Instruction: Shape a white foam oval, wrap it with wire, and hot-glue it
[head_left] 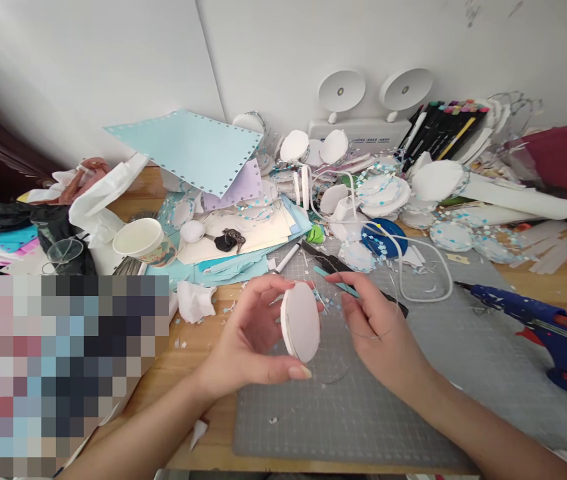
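Observation:
My left hand (251,337) grips a thick white disc (304,323) by its edge, fingers behind and thumb at the bottom. The disc stands nearly upright, its flat face turned toward the right. Just to the right, my right hand (386,337) is closed in a pinch on a thin wire (334,382), which curves down below the disc and back over the hand. Both hands are above a grey cutting mat (283,433). Behind the right hand lies a black tool (324,259), partly hidden.
A blue glue gun (538,320) lies at the right. Wire-wrapped white discs (383,193) crowd the back, near a white cable (451,280). Light-blue paper (188,150), a paper cup (146,243) and crumpled tissue (196,301) are on the left. Marker pens (433,130) stand at back right.

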Available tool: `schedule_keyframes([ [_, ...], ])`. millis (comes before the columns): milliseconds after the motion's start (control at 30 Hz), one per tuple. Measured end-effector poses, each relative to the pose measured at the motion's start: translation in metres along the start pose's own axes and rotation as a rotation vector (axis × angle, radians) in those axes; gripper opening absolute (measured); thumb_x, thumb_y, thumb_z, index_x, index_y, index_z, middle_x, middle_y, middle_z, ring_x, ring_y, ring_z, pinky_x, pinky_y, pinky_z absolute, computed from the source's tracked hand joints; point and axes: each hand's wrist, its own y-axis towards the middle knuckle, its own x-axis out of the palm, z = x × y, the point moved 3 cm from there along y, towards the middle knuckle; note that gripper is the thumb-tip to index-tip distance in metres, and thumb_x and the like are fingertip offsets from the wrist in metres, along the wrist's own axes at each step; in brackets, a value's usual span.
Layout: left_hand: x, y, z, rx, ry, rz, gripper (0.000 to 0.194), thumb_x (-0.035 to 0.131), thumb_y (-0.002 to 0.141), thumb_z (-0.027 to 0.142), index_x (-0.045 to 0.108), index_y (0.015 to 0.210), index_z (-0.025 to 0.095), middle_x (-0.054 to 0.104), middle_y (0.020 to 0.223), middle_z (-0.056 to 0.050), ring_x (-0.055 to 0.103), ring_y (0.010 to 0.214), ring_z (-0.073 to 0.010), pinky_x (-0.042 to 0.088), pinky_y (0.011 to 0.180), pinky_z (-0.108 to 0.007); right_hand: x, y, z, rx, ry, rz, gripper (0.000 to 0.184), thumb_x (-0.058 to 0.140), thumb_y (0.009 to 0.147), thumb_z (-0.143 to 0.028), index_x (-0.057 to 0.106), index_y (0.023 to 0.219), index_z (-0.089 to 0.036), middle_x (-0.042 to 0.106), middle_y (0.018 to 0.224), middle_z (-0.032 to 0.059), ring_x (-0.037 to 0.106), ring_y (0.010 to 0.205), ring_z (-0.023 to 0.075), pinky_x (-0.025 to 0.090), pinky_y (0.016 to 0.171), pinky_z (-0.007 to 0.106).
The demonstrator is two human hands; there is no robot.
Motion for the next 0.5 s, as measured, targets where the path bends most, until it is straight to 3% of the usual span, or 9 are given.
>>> schedule_keyframes([
  [500,0.0,-0.0014,-0.0007,0.046,0.028,-0.04,0.062,0.077,0.064,0.01,0.05,0.116,0.031,0.049,0.129,-0.008,0.055,0.115,-0.031,0.049,0.086,-0.04,-0.001,0.0,-0.0009,0.014,-0.04,-0.015,0.027,0.035,0.09,-0.024,0.05,0.113,-0.025,0.035,0.044,-0.0099,0.034,0.034,0.0107,0.025,0.039,0.022],
])
